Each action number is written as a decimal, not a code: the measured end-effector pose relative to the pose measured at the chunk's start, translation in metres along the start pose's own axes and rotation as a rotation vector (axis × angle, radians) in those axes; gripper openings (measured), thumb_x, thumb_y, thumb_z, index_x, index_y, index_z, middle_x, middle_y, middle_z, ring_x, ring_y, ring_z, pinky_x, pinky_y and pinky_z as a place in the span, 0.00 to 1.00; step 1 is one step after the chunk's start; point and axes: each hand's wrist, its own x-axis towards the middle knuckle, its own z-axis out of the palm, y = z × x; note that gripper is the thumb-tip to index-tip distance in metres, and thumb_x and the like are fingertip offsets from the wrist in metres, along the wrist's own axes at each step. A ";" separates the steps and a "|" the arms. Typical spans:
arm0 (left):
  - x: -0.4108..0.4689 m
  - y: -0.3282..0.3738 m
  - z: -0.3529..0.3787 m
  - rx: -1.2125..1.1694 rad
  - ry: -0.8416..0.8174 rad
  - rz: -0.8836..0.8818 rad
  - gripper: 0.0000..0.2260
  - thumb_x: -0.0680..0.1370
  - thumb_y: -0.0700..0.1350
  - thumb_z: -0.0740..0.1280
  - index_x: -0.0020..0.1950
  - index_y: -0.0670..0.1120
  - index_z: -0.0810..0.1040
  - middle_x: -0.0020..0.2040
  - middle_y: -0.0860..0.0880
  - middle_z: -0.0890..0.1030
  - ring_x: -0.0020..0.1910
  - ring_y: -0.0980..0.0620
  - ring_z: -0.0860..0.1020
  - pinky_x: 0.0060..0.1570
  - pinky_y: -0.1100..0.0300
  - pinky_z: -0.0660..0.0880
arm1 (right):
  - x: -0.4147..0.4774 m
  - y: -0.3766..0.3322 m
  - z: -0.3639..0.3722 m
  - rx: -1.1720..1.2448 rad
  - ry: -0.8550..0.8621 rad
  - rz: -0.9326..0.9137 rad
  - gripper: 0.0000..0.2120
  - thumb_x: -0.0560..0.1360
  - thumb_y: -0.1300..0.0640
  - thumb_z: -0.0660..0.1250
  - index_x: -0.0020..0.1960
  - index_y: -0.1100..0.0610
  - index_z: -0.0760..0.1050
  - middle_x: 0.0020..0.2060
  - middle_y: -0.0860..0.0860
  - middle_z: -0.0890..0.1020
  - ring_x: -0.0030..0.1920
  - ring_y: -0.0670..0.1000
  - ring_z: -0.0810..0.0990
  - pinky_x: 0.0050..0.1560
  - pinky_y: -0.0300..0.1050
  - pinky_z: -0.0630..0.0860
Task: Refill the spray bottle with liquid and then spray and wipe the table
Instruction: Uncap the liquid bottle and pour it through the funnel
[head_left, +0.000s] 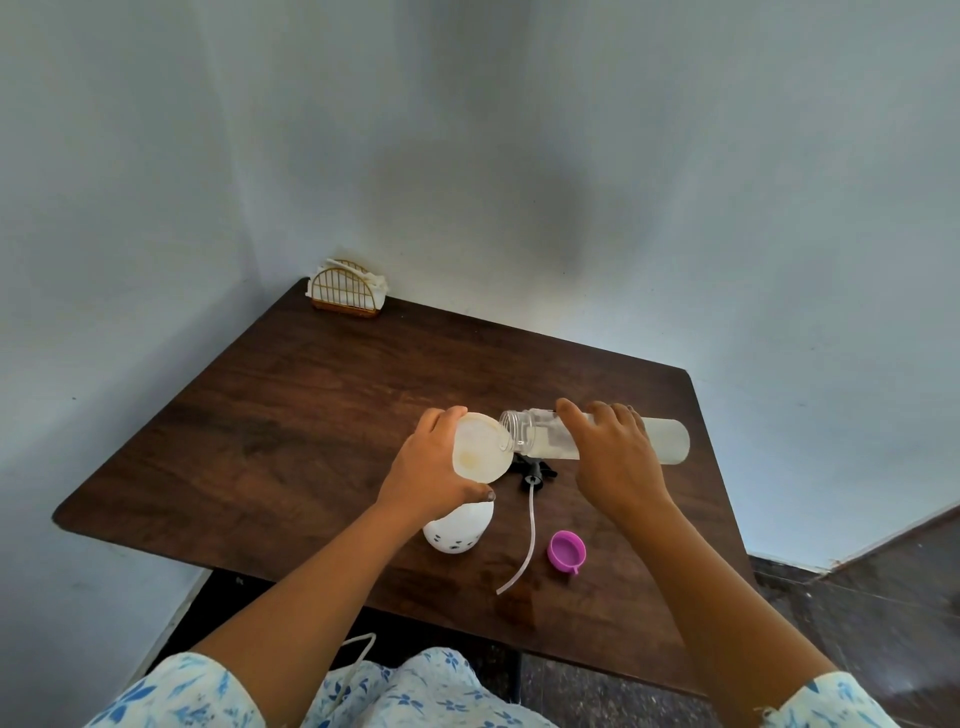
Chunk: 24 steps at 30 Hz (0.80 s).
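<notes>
My left hand (431, 475) grips a white bottle with black dots (460, 535) that stands on the dark wooden table (291, 415), its wide open mouth (480, 449) facing up. My right hand (615, 457) holds a frosted clear bottle (667, 441) tipped on its side. The clear bottle's threaded neck (514, 431) rests at the rim of the white bottle's mouth, and pale liquid lies along its lower side. A black spray head (535, 474) with a long thin tube (527, 540) lies on the table under the bottles.
A purple cap (566, 551) lies open side up near the tube, at the front right. A gold wire napkin holder with white napkins (345, 291) stands at the far left corner against the wall. The table sits in a corner of pale walls.
</notes>
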 end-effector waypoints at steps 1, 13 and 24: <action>0.000 0.000 0.000 0.001 -0.001 0.002 0.44 0.61 0.55 0.78 0.71 0.51 0.59 0.69 0.50 0.63 0.64 0.48 0.68 0.60 0.51 0.73 | 0.000 0.000 0.000 0.000 0.000 0.001 0.31 0.69 0.60 0.73 0.68 0.50 0.65 0.60 0.58 0.77 0.62 0.61 0.72 0.66 0.58 0.67; -0.001 -0.001 0.000 0.004 0.007 0.001 0.44 0.62 0.54 0.78 0.71 0.51 0.59 0.69 0.50 0.63 0.64 0.48 0.68 0.60 0.53 0.72 | 0.000 0.000 0.001 -0.008 0.000 -0.013 0.31 0.68 0.59 0.74 0.67 0.50 0.65 0.59 0.58 0.77 0.61 0.61 0.72 0.66 0.58 0.67; -0.001 -0.002 0.000 -0.006 0.004 0.001 0.44 0.61 0.54 0.78 0.71 0.51 0.59 0.69 0.50 0.63 0.64 0.47 0.68 0.59 0.53 0.73 | 0.001 0.000 0.001 0.002 -0.010 -0.004 0.32 0.68 0.58 0.74 0.68 0.49 0.64 0.61 0.57 0.76 0.63 0.59 0.71 0.67 0.56 0.66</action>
